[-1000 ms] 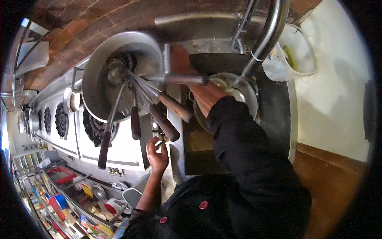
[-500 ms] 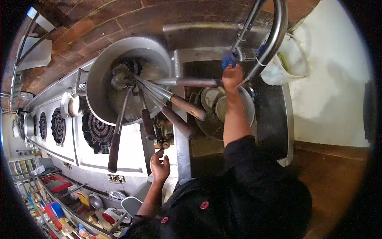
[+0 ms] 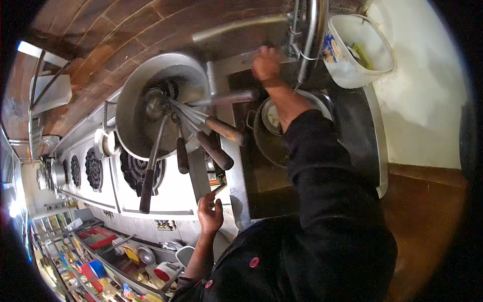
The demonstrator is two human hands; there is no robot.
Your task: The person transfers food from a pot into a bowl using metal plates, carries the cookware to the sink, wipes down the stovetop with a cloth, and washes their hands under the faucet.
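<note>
My right hand (image 3: 266,65), blurred, is above the back rim of the sink (image 3: 246,204), beside the tap (image 3: 312,38). Its fingers look curled; what they hold, if anything, is hidden. My left hand (image 3: 210,215) is low by the gap between stove and sink, fingers curled around or against a thin dark piece (image 3: 219,189) I cannot identify. A large metal pot (image 3: 128,118) stands on the stove. Several long utensils with wooden handles lean out of it, one handle (image 3: 225,129) reaching towards the sink. In the sink, a pan (image 3: 264,143) holds round metal dishes, partly behind my right arm.
A white plastic tub (image 3: 347,75) with something yellow-green inside stands right of the tap. Black burners (image 3: 93,169) line the white stove, with a small pan (image 3: 103,143) behind. Shelving (image 3: 115,256) full of kitchenware stands at lower left.
My right hand has moved left and slightly up, away from the tap; the blue scrubber it held no longer shows clearly. My left hand has shifted slightly right and down in the tilted view.
</note>
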